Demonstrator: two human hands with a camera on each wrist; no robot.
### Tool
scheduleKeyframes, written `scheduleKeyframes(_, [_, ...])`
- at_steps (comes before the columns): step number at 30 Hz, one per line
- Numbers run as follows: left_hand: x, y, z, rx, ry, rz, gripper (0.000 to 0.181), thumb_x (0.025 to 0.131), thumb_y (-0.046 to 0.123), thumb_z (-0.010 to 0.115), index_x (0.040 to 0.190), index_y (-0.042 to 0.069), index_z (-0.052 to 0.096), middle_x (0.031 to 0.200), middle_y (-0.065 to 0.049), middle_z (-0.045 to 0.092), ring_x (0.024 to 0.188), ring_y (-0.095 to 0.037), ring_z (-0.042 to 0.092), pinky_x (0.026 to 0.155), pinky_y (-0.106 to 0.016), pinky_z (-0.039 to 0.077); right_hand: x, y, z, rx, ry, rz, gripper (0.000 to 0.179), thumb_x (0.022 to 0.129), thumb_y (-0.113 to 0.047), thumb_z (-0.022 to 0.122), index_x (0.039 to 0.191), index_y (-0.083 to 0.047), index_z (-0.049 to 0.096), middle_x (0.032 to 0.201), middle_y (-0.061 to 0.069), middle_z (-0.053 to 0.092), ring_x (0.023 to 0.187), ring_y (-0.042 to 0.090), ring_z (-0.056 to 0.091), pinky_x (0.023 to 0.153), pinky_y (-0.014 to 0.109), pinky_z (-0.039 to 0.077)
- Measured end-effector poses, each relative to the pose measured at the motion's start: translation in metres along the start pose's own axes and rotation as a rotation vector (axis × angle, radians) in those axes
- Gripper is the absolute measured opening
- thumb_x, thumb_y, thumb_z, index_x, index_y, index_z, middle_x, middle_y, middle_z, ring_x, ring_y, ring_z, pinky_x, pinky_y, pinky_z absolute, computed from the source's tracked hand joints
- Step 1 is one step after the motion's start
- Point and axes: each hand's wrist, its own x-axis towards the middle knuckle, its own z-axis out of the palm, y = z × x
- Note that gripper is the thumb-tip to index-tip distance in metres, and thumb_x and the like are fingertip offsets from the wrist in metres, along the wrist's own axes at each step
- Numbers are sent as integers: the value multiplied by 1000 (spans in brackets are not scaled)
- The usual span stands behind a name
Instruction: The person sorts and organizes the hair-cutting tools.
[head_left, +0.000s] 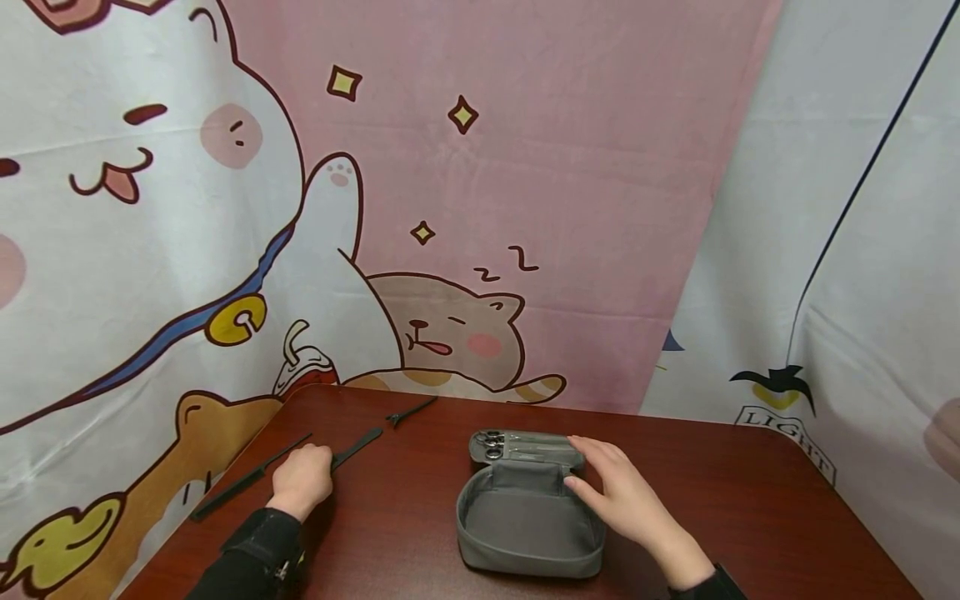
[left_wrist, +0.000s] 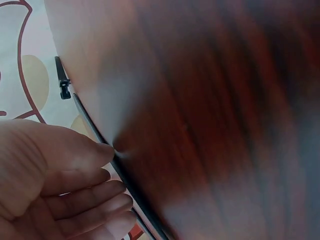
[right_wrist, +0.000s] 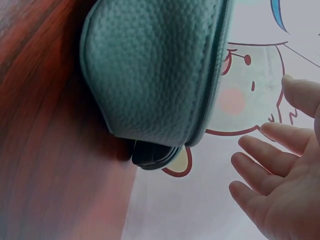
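Note:
My left hand is low over the left of the table, fingers curled and thumb tip pressed against a thin dark tool. In the head view its broader, rounded end sticks out to the right of the hand. A second long dark strip runs along the hand's left side. My right hand, fingers spread and extended, is at the right side of a grey case. The case lies unzipped, its lid folded back with scissors in a clear pocket.
A small black hair clip lies near the table's back edge. The reddish-brown wooden table extends to the right of the case. A printed cloth with cartoon animals hangs directly behind it.

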Motion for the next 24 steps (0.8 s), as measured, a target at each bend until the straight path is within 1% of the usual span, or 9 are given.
scheduleKeyframes(6, [4, -2, 3, 34, -18, 5, 7, 85, -3, 66, 89, 2, 69, 82, -16, 58, 77, -38, 62, 59, -51, 53, 4, -7, 1, 7, 3, -23, 55, 89, -22, 75, 137, -3, 56, 133, 13, 59, 123, 35, 53, 94, 55, 46])
scheduleKeyframes(11, [6, -2, 1, 55, -25, 17, 8, 84, -4, 65, 87, 1, 70, 84, -17, 59, 78, -38, 62, 60, -51, 53, 7, -10, 2, 15, -15, -19, 56, 90, -24, 74, 139, -5, 55, 135, 11, 58, 125, 34, 52, 96, 54, 45])
scheduleKeyframes(14, [6, -2, 0, 64, -18, 34, 7, 83, -5, 66, 84, 2, 70, 83, -18, 60, 76, -38, 63, 60, -51, 53, 9, -11, 3, 20, -28, -9, 56, 90, -24, 74, 140, -6, 55, 135, 10, 58, 126, 34, 51, 97, 54, 45])
scheduleKeyframes(19, [9, -3, 1, 89, 7, 86, 7, 81, -4, 69, 80, 2, 70, 81, -17, 62, 73, -37, 63, 56, -50, 52, 12, -15, 4, 37, -45, -8, 56, 92, -26, 72, 140, -6, 54, 136, 10, 58, 126, 34, 51, 97, 55, 44])
scheduleKeyframes(22, [10, -4, 1, 89, 8, 109, 8, 79, -5, 70, 77, 3, 69, 81, -17, 64, 72, -37, 63, 56, -49, 52, 14, -17, 4, 47, -60, 4, 56, 92, -27, 72, 141, -7, 53, 136, 10, 57, 127, 34, 50, 98, 55, 44])
scheduleKeyframes(24, [11, -4, 1, 82, 1, 113, 9, 78, -5, 71, 76, 3, 68, 80, -16, 64, 71, -36, 63, 55, -49, 52, 14, -17, 4, 52, -69, 13, 56, 92, -27, 72, 141, -7, 53, 137, 10, 57, 127, 34, 50, 98, 55, 43])
